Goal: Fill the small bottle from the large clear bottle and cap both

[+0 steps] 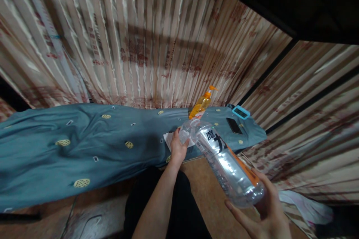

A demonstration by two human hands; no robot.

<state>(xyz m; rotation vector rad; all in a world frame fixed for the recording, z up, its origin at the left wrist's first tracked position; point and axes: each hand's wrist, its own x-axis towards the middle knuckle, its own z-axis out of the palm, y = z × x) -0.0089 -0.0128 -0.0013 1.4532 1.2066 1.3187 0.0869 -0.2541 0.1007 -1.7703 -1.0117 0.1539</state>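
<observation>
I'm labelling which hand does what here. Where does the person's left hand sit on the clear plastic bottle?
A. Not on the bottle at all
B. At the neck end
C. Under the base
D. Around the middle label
B: the left hand grips the neck end of the clear plastic bottle, while the right hand cradles its base, above the blue cloth.

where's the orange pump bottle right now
In the head view the orange pump bottle lies tilted on the teal patterned bedsheet right of centre, against the striped curtain, just beyond the clear plastic bottle and left of the black phone.
</observation>
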